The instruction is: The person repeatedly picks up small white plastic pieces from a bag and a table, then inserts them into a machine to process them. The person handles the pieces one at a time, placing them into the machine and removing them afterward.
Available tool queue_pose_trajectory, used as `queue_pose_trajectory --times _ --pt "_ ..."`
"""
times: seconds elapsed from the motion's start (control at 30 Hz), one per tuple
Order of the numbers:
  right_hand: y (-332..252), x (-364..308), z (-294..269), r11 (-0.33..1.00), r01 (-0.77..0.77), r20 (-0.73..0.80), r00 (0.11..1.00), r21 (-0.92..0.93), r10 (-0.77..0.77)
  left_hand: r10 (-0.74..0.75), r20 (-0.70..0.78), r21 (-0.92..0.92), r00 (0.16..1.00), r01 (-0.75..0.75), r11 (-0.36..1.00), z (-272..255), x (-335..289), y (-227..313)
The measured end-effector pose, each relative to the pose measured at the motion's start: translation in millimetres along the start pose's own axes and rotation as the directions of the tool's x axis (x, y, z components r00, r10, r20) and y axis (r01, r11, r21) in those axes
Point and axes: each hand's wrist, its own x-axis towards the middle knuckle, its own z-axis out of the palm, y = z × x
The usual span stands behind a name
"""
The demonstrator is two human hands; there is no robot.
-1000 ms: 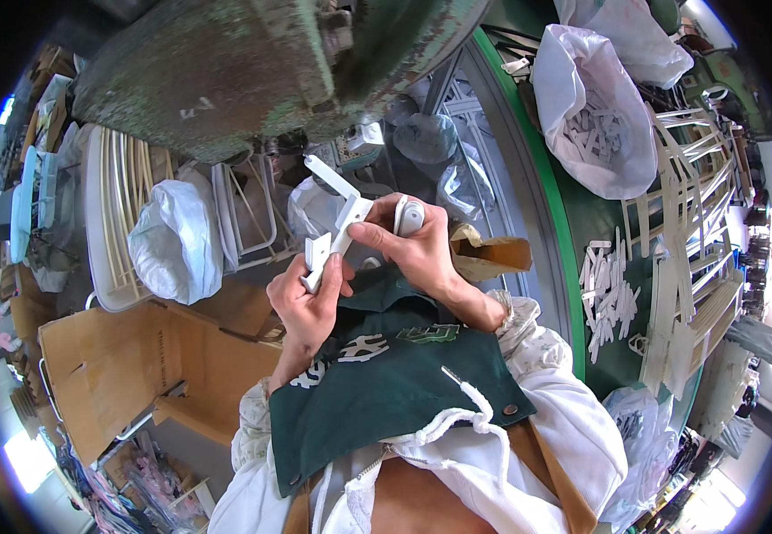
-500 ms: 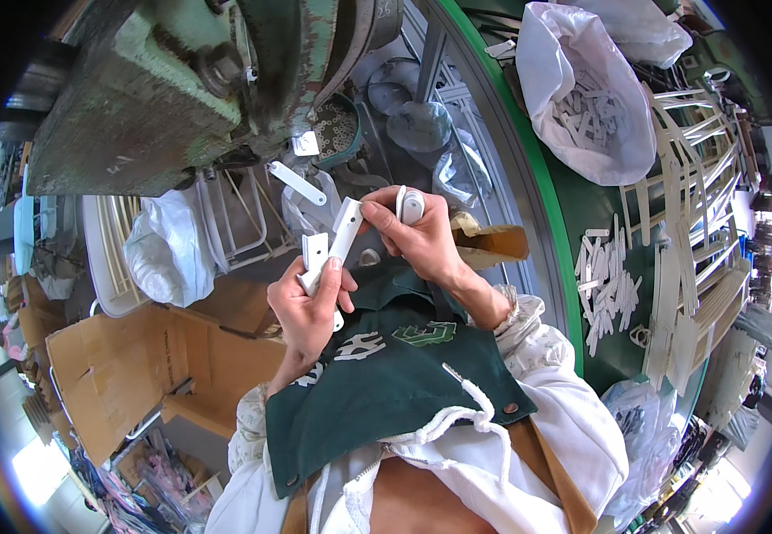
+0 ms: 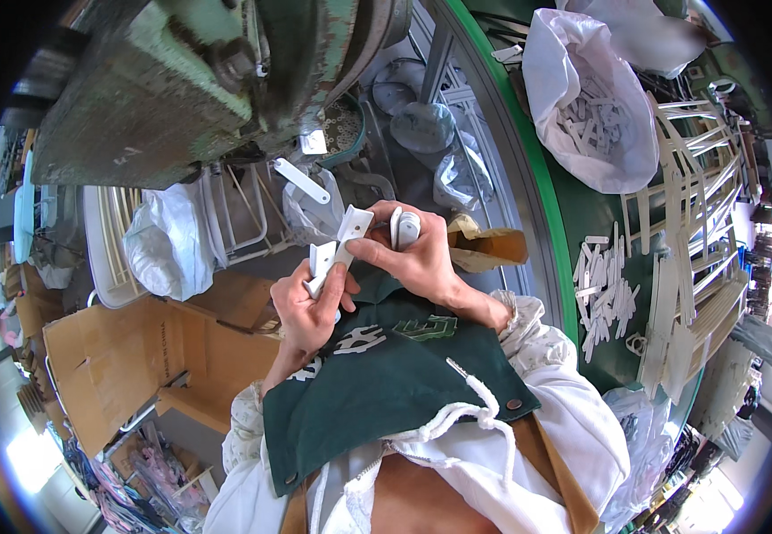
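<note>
My left hand [image 3: 304, 313] is closed round white metal strips. One is an angled bracket with a hole [image 3: 322, 259]; a second holed bracket [image 3: 355, 224] slants up beside it toward the right. My right hand [image 3: 420, 267] pinches this second bracket with thumb and finger. More white round-ended strips [image 3: 405, 229] are tucked between the right hand's fingers, ends up. Their lower parts are hidden in the palm. Just beyond both hands, a single white strip with a hole [image 3: 302, 181] juts out below the green machine, touched by neither hand.
A worn green machine [image 3: 163, 98] fills the upper left. On the green-edged table at right lie a pile of white strips [image 3: 606, 289], a white sack of strips [image 3: 573, 98] and stacked wire frames [image 3: 697, 231]. An opened cardboard box [image 3: 119, 365] stands at left, near a white plastic bag [image 3: 168, 245].
My right hand has come slightly down and left, and its thumb now lies lower along the second bracket. Both hands are closer together. The view has shifted a little.
</note>
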Motion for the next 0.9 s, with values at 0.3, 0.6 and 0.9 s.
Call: queue_pose_trajectory --times 0.3,0.6,0.9 --pt "6 14 28 0.953 -0.182 -0.023 0.981 0.242 0.193 -0.064 -0.018 -0.242 0.998 0.058 0.969 -24 -9 -14" --pt "4 29 45 0.978 -0.151 0.031 0.987 -0.143 0.157 -0.275 -0.097 -0.235 0.957 0.246 0.940 -53 -7 -32" --pt "14 57 49 0.844 0.032 -0.154 0.979 -0.536 -0.135 -0.136 -0.232 -0.319 0.963 0.056 0.946 -72 46 -40"
